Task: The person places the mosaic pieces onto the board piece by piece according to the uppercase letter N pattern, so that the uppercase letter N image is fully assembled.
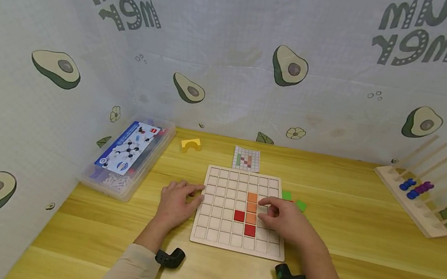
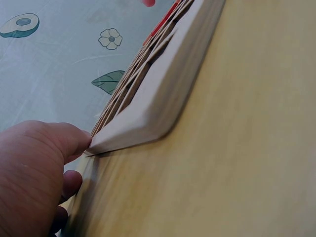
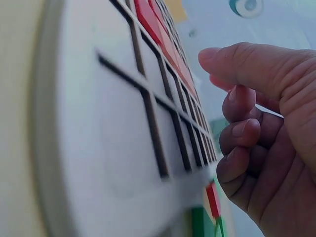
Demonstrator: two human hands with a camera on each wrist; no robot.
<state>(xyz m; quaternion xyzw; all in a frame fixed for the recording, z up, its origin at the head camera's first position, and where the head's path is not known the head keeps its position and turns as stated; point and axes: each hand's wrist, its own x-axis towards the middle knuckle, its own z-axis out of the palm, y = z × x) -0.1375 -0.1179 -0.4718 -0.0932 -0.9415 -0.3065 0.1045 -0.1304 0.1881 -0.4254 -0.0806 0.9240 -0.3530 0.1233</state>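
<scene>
A square wooden grid board (image 1: 217,236) lies on the table. Three orange tiles (image 1: 251,207) form a column in its cells, and two red tiles (image 1: 240,215) sit at the lower part. My left hand (image 1: 179,203) rests at the board's left side; its thumb and index fingertips touch the edge. Over the right part of the board is my right hand (image 1: 287,218), just beside the orange column. In the right wrist view the right hand's thumb (image 3: 232,61) is extended and the other fingers bend inward; no tile shows between them.
Green tiles (image 1: 301,206) lie right of the board, partly behind the right hand. A printed pattern card (image 1: 246,159) lies beyond it. Farther left are a yellow arch block (image 1: 191,145) and a clear plastic box (image 1: 128,188). A wooden peg rack (image 1: 421,212) with beads stands right.
</scene>
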